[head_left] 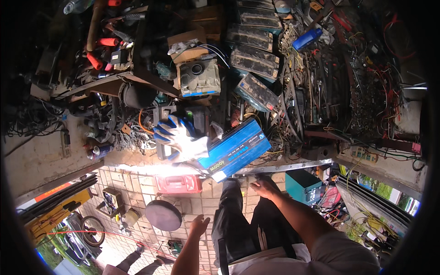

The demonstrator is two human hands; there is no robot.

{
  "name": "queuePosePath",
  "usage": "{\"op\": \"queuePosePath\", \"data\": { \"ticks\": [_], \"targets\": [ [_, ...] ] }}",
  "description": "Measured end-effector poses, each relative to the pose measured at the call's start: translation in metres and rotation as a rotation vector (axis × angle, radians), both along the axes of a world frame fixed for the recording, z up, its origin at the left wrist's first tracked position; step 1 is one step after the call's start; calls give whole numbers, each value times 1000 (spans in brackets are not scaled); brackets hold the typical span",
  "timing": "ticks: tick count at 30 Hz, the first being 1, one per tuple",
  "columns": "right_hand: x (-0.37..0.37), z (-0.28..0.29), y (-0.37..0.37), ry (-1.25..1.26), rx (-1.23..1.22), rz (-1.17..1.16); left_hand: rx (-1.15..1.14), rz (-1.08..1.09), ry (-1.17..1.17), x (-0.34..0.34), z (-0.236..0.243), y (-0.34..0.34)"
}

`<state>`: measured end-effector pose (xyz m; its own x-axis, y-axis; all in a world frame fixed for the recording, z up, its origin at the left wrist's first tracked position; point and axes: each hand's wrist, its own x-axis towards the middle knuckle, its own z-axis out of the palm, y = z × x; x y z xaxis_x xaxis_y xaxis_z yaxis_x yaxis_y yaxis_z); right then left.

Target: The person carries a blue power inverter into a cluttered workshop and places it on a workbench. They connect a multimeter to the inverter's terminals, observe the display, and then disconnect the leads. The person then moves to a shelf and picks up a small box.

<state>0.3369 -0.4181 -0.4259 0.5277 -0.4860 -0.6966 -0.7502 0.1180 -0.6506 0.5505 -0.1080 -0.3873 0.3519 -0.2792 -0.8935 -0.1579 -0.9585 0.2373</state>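
Blue box (236, 151) at the bench's (284, 166) front edge, gripped by a co-worker's gloved hand (183, 137) | left hand (199, 225) open, empty | right hand (265, 187) loosely curled, empty, just below box | best support its underside with both palms.

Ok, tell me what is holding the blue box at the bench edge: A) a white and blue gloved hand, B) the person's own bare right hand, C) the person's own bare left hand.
A: a gloved hand grips the blue box, while both of the person's bare hands, the left hand and the right hand, hang free below it.
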Motion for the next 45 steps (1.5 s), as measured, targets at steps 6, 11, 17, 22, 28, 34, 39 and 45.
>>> {"op": "queuePosePath", "data": {
  "ticks": [6,11,17,22,28,34,39,45],
  "targets": [
    [-30,-18,-28,44,207,121,164,464,-111,-94,106,135],
    [-24,57,-59,152,311,195,189,748,-115,-263,170,136],
    [-87,68,-76,36,198,926,-154,807,-113,-477,135,90],
    [-75,102,-100,175,295,1043,-533,1139,-395,-535,111,60],
    [-78,97,-129,166,16,1059,-241,995,-351,-497,115,132],
    [-70,140,-36,117,-266,1070,-320,1339,-175,-411,67,193],
    [-123,153,38,-41,-223,737,-445,1126,-71,-324,50,205],
    [-228,150,59,31,-462,838,-504,961,-20,-268,50,226]
  ]
}}
